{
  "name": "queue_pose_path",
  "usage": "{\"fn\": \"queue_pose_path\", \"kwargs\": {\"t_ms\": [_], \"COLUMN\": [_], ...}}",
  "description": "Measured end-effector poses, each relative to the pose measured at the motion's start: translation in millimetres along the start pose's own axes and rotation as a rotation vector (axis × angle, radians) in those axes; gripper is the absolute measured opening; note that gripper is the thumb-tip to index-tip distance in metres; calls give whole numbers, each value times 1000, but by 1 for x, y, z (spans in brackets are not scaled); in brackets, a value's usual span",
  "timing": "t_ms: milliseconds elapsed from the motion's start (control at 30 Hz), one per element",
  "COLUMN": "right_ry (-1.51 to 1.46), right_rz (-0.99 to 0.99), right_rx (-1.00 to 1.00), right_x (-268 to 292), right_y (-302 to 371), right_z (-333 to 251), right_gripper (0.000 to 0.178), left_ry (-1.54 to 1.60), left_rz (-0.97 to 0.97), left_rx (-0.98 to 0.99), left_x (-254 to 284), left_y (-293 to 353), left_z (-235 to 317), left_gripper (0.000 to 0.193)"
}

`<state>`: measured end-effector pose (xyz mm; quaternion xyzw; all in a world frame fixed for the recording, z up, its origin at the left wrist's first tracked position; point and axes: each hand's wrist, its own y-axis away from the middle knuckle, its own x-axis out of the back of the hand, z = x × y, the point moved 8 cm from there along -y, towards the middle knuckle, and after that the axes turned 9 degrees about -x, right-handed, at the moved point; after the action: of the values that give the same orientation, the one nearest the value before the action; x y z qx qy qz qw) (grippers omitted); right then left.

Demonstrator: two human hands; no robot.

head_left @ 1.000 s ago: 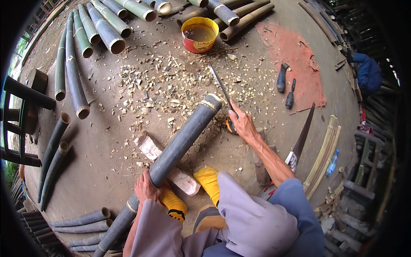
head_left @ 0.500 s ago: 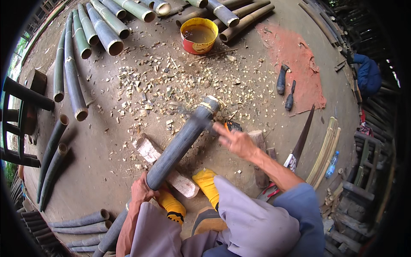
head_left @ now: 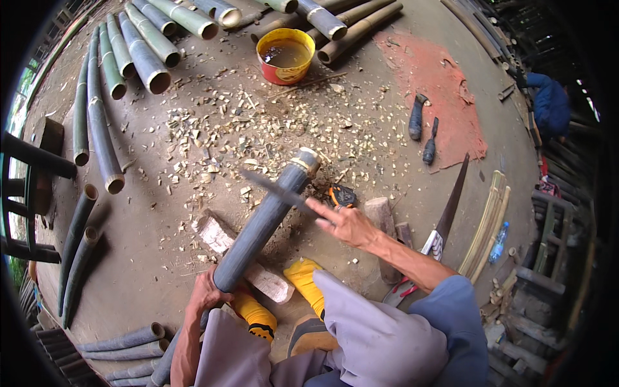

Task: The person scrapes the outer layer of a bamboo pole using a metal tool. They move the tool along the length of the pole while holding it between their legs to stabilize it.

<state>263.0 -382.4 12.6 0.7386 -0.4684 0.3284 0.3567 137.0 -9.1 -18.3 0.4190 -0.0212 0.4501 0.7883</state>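
A dark grey-green bamboo pole slants across the middle, its pale trimmed end pointing away from me. My left hand is closed around the pole's near part, beside my left shin. In my right hand is a long dark-bladed knife, its blade lying across the pole just below the pale end. The fingers hide most of its handle, and I cannot tell if the blade touches the bamboo. Beneath the pole is a split wooden block, resting on the floor.
Wood chips litter the floor. Ahead stand a yellow-red bucket of murky liquid and several bamboo poles. To the right are an orange-black tape measure, dark-handled tools, a handsaw and a bottle. A blue-clothed person is far right.
The knife, blurred before, now shows plainly across the pole, and my right hand has come slightly lower. The view has shifted a little. My left hand keeps its hold.
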Motion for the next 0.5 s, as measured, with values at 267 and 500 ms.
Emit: {"fn": "queue_pose_path", "kwargs": {"t_ms": [267,500], "right_ry": [-132,10], "right_rz": [440,724], "right_rx": [-610,-957], "right_x": [118,175], "right_y": [-41,-14], "right_z": [160,268], "right_gripper": [72,89], "left_ry": [-177,-158], "left_rz": [357,248], "left_rx": [-106,161], "left_x": [5,5], "left_y": [66,115], "left_z": [-10,-91], "left_gripper": [78,71]}}
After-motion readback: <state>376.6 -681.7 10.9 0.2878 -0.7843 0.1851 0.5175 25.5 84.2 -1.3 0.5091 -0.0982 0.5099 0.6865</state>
